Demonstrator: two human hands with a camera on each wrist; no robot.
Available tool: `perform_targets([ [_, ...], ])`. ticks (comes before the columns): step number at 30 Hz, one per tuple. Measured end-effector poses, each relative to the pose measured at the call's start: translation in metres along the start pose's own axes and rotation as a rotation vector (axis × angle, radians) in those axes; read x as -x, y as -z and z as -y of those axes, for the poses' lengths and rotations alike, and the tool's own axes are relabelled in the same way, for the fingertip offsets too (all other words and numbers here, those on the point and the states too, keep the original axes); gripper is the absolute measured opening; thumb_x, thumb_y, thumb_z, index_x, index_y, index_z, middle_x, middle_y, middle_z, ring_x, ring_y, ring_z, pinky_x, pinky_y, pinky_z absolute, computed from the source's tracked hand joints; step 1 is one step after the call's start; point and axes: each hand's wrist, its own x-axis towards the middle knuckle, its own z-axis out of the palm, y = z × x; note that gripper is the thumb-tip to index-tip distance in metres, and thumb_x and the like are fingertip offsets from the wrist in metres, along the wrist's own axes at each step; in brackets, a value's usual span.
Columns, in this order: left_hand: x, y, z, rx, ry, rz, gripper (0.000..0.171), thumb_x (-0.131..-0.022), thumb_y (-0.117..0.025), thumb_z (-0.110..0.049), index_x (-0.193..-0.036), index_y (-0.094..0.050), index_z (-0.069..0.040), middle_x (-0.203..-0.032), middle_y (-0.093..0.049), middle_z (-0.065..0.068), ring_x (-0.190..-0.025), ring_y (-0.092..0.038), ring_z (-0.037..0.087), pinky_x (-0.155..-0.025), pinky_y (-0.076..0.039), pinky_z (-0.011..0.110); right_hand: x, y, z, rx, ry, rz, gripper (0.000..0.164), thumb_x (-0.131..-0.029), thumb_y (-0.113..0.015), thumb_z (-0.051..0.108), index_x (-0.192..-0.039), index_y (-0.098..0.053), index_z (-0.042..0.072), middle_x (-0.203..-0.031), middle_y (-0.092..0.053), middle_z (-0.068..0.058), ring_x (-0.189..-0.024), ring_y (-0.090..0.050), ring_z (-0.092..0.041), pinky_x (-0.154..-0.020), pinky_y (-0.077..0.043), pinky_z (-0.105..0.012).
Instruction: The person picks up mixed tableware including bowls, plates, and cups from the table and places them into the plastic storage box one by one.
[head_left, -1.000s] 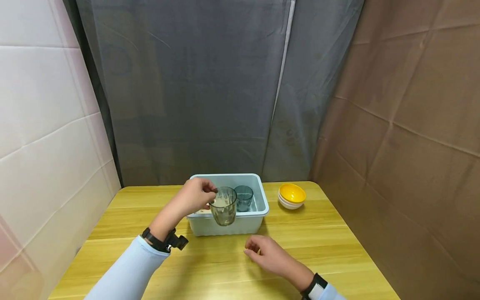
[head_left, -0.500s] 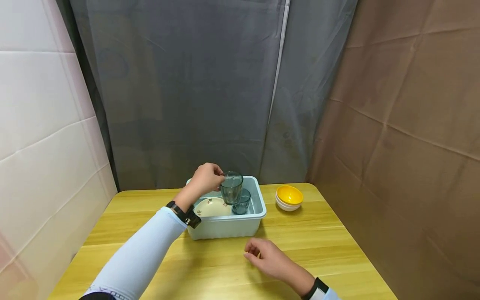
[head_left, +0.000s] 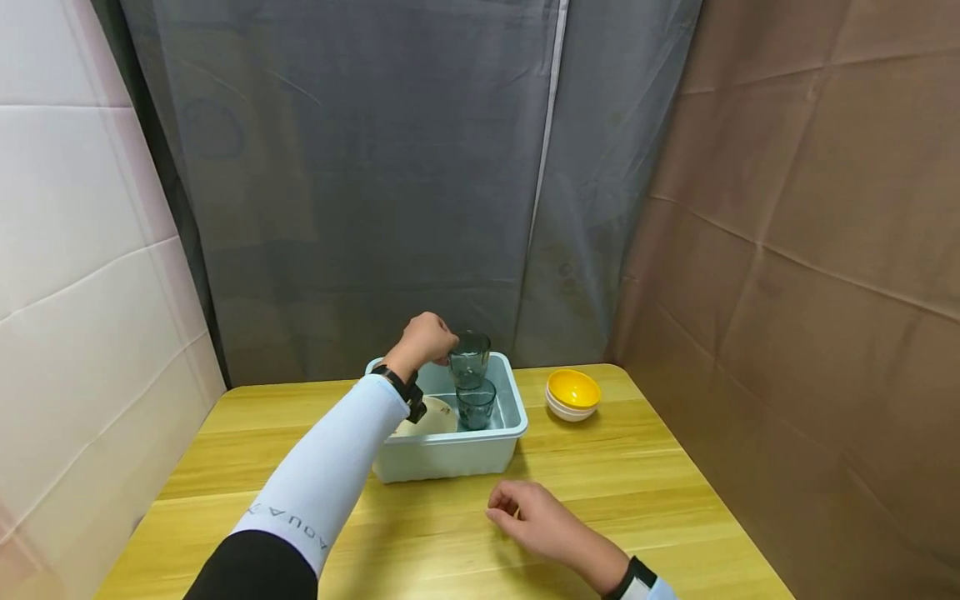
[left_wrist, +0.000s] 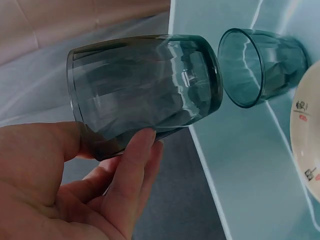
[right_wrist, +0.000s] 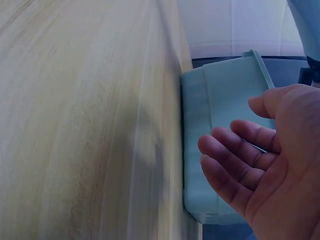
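My left hand (head_left: 426, 340) pinches a clear grey-green drinking glass (left_wrist: 145, 90) near its rim, thumb on one side and fingers on the other. This glass hangs over the pale blue plastic basin (head_left: 450, 454), behind and above a second glass (left_wrist: 272, 67) that stands inside. Left of that second glass, a cream plate (head_left: 438, 419) with small printed marks lies in the basin, partly covered by the wrist. My right hand (head_left: 534, 518) holds nothing; its fingers are loosely curled just above the table in front of the basin.
To the right of the basin stands a small stack of bowls (head_left: 572, 393), yellow inside on top and white below. Everything rests on a wooden table (head_left: 637, 475). A grey curtain (head_left: 360, 208) hangs behind, with a brown one (head_left: 825, 292) at the right.
The left hand has carried the glass from above the basin's front edge away from me and slightly right, to over its back part. The right hand stays where it was.
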Motion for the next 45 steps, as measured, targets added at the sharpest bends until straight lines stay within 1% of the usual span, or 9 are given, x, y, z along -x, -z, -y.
perform_targets([
  [5, -0.015, -0.007, 0.0, 0.045, 0.078, 0.024, 0.024, -0.102, -0.068, -0.016, -0.081, -0.071, -0.005, -0.081, -0.077, 0.01, -0.078, -0.081, 0.026, -0.083, -0.064, 0.044, 0.002, 0.001, 0.0, -0.014, -0.008, 0.011, 0.009, -0.11, -0.071, 0.026, -0.102, -0.072, 0.022, -0.088, -0.067, 0.015, -0.081, -0.063, -0.002, -0.071, -0.056, -0.025],
  [7, -0.043, -0.02, 0.018, 0.067, 0.102, 0.032, 0.02, -0.1, -0.07, -0.019, -0.094, -0.073, 0.0, -0.085, -0.077, 0.01, -0.075, -0.08, 0.023, -0.08, -0.064, 0.041, 0.003, 0.001, 0.0, -0.02, -0.008, 0.013, 0.009, -0.11, -0.071, 0.026, -0.103, -0.072, 0.022, -0.089, -0.067, 0.015, -0.081, -0.063, -0.002, -0.071, -0.056, -0.025],
  [12, -0.066, -0.038, 0.029, 0.093, 0.212, 0.057, 0.035, -0.1, -0.072, -0.022, -0.121, -0.07, 0.007, -0.099, -0.076, 0.014, -0.073, -0.08, 0.023, -0.08, -0.065, 0.039, 0.007, 0.003, 0.001, -0.022, -0.021, 0.006, 0.009, -0.11, -0.071, 0.027, -0.102, -0.072, 0.023, -0.087, -0.067, 0.015, -0.079, -0.062, -0.002, -0.07, -0.054, -0.024],
  [14, -0.048, -0.036, 0.014, 0.094, 0.246, 0.061, 0.039, -0.102, -0.07, -0.022, -0.127, -0.069, 0.007, -0.105, -0.075, 0.017, -0.077, -0.082, 0.027, -0.082, -0.066, 0.041, 0.008, 0.003, 0.001, -0.018, -0.026, 0.006, 0.009, -0.11, -0.071, 0.026, -0.102, -0.073, 0.023, -0.087, -0.067, 0.015, -0.078, -0.061, -0.001, -0.069, -0.054, -0.024],
  [21, -0.038, -0.051, 0.009, 0.025, 0.247, 0.052, 0.026, -0.101, -0.068, -0.014, -0.119, -0.071, 0.004, -0.097, -0.075, 0.013, -0.091, -0.082, 0.03, -0.079, -0.063, 0.038, 0.01, 0.005, 0.0, -0.022, -0.035, 0.009, 0.013, -0.111, -0.07, 0.027, -0.104, -0.075, 0.017, -0.088, -0.068, 0.015, -0.079, -0.062, -0.002, -0.07, -0.054, -0.025],
  [25, -0.044, -0.059, 0.012, -0.019, 0.272, 0.044, 0.026, -0.101, -0.07, -0.014, -0.118, -0.072, 0.005, -0.094, -0.076, 0.013, -0.084, -0.082, 0.027, -0.078, -0.061, 0.037, 0.011, 0.006, -0.001, -0.029, -0.038, 0.012, 0.015, -0.111, -0.07, 0.028, -0.105, -0.075, 0.016, -0.088, -0.069, 0.014, -0.079, -0.062, -0.002, -0.07, -0.054, -0.025],
  [33, -0.099, -0.093, 0.063, -0.016, 0.225, 0.064, 0.022, -0.095, -0.072, -0.019, -0.099, -0.075, 0.002, -0.081, -0.076, 0.01, -0.058, -0.075, 0.02, -0.056, -0.057, 0.033, 0.015, 0.008, 0.003, -0.02, 0.001, -0.031, 0.009, -0.11, -0.072, 0.024, -0.101, -0.073, 0.02, -0.087, -0.067, 0.014, -0.078, -0.061, -0.001, -0.068, -0.053, -0.024],
  [38, -0.1, -0.1, 0.063, 0.007, 0.256, 0.027, 0.023, -0.095, -0.074, -0.018, -0.104, -0.073, 0.003, -0.114, -0.074, 0.023, -0.057, -0.076, 0.022, -0.056, -0.058, 0.033, 0.016, 0.011, 0.004, -0.026, -0.012, -0.027, 0.009, -0.11, -0.071, 0.023, -0.101, -0.073, 0.021, -0.088, -0.068, 0.013, -0.08, -0.062, -0.002, -0.07, -0.054, -0.025],
  [45, -0.105, -0.107, 0.071, 0.058, 0.276, 0.077, 0.023, -0.096, -0.071, -0.013, -0.107, -0.07, 0.007, -0.143, -0.063, 0.032, -0.057, -0.077, 0.024, -0.054, -0.06, 0.032, 0.018, 0.012, 0.0, -0.019, -0.003, -0.026, 0.009, -0.11, -0.071, 0.024, -0.102, -0.073, 0.021, -0.088, -0.068, 0.014, -0.079, -0.063, -0.004, -0.069, -0.055, -0.024],
])
